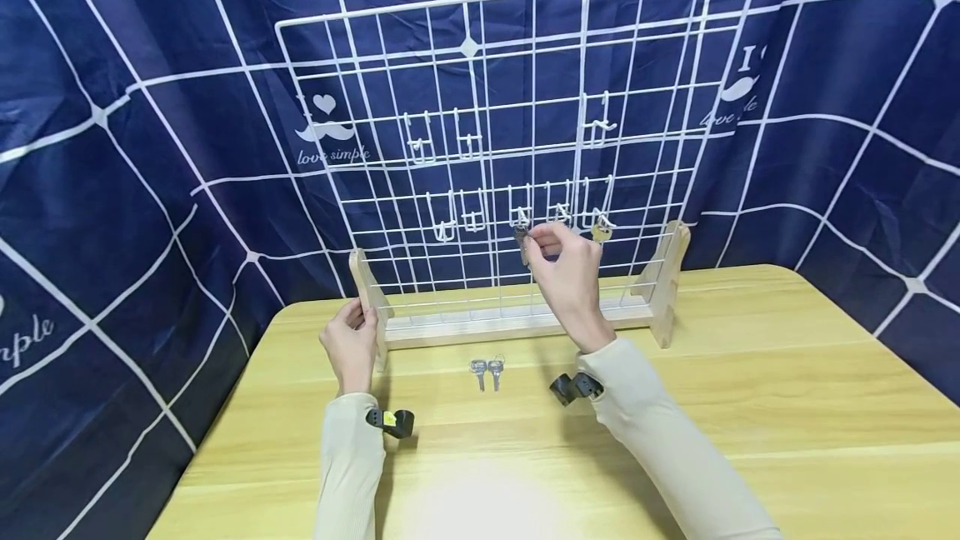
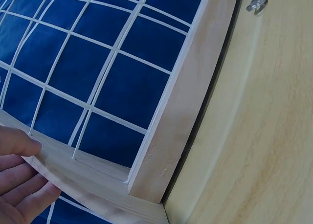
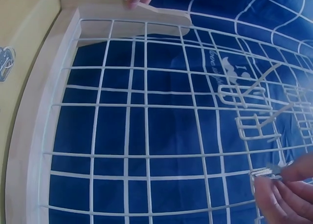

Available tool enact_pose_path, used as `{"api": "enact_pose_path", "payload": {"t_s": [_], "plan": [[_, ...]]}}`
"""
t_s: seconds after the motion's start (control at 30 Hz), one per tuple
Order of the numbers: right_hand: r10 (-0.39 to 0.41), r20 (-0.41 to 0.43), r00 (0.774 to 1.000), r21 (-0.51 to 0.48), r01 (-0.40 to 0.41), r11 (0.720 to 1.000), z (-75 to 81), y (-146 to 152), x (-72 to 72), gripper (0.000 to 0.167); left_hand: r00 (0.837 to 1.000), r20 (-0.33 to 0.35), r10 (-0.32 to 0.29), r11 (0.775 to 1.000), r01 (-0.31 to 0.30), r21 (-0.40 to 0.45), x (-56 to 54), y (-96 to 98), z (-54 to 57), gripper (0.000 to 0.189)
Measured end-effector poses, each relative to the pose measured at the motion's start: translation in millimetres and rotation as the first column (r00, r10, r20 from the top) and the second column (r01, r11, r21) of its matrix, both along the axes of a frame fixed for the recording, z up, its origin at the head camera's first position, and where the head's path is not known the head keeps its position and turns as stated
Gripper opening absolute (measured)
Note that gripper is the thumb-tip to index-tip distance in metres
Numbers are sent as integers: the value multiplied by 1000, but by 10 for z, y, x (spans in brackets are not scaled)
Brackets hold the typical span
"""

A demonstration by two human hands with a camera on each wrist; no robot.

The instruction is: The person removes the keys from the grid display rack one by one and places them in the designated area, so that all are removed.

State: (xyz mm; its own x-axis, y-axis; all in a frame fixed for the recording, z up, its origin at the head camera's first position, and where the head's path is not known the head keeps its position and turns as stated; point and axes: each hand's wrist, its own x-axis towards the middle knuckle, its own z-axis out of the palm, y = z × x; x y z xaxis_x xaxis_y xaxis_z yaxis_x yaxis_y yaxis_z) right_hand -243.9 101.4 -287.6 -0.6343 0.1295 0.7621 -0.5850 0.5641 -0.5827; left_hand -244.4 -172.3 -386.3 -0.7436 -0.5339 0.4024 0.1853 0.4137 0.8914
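Note:
My right hand (image 1: 567,269) pinches a key (image 1: 522,247) between thumb and fingers, right at a white wire hook (image 1: 519,213) in the lower row of the grid rack (image 1: 495,98). The right wrist view shows that key (image 3: 275,171) largely covered by the fingers. My left hand (image 1: 351,342) grips the rack's left wooden side support (image 1: 367,277), thumb on one face and fingers on the other. A brass-coloured key (image 1: 602,230) hangs from a hook to the right of my right hand. Two silver keys (image 1: 478,372) with rings lie on the table before the rack.
More hooks (image 1: 422,147) are fixed on the rack in two rows, with arms sticking out toward me. The rack's wooden base (image 1: 465,330) stands on the light wooden table (image 1: 720,390). A dark blue patterned cloth (image 1: 847,107) surrounds the table's back and sides.

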Motion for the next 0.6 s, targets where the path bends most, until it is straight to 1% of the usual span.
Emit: {"api": "enact_pose_path", "payload": {"t_s": [0.27,0.4,0.5,0.6], "plan": [[8,48,999,-7,-7,1000,42,-3,-35,10,1000,7,-6,1000,6,20,-5,4,17,26],[-3,56,998,-22,5,1000,53,-30,-43,9,1000,10,-20,1000,19,18,-12,-3,-1,26],[0,76,997,-25,2,1000,50,-57,-35,13,1000,4,-7,1000,7,14,-2,-27,-13,25],[-12,93,996,-17,13,1000,47,-18,-26,20,1000,-7,-8,1000,8,14,-26,22,-28,25]]}}
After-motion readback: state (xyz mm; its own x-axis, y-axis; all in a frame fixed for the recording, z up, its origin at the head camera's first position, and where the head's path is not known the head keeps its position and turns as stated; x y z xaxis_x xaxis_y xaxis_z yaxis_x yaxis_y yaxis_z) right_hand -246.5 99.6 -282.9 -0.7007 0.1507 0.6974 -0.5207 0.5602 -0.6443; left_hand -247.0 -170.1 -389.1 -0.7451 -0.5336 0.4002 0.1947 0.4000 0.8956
